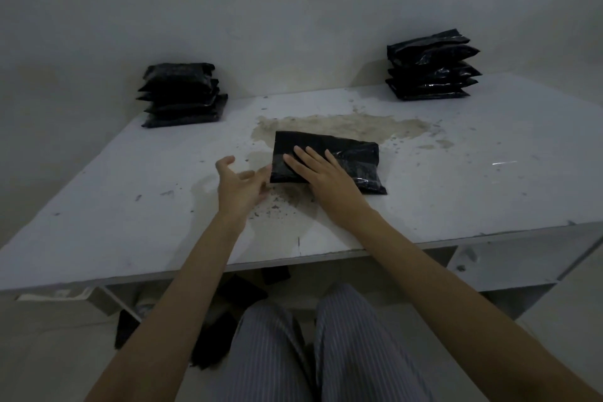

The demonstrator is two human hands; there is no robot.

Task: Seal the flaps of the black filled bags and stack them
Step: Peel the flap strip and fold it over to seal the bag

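Observation:
A black filled bag [352, 157] lies flat in the middle of the white table [489, 173]. My right hand [323, 176] presses on its left half with straight, spread fingers. My left hand [239, 184] hovers just left of the bag, fingers loosely spread, its fingertips at the bag's left edge, holding nothing. One stack of black bags [182, 95] stands at the table's back left. Another stack of black bags [430, 67] stands at the back right.
The table top is stained and flecked around the bag, with a brownish patch [342, 124] behind it. A pale wall rises right behind the table. Dark objects [241, 294] lie on the floor under the table, near my striped trousers.

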